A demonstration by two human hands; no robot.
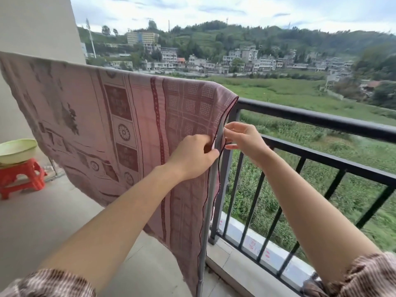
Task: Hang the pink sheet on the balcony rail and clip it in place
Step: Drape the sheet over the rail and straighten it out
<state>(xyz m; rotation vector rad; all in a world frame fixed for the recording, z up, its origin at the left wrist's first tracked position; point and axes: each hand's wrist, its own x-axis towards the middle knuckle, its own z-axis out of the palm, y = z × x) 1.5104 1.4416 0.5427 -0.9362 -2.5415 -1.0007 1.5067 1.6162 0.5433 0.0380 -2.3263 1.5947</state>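
Observation:
The pink sheet (111, 116), patterned in dark red, hangs draped over the black balcony rail (321, 118) and covers its left stretch down to the floor. My left hand (192, 155) pinches the sheet's right edge in front of a grey upright post. My right hand (244, 140) holds the same dark-trimmed edge from the other side, thumb and fingers closed on the hem. No clip can be seen in either hand.
A green basin (17, 150) sits on a red plastic stool (21, 179) at the far left by the wall. The balcony floor (53, 221) is pale concrete. Beyond the black balusters (263, 194) lie a low ledge, fields and distant houses.

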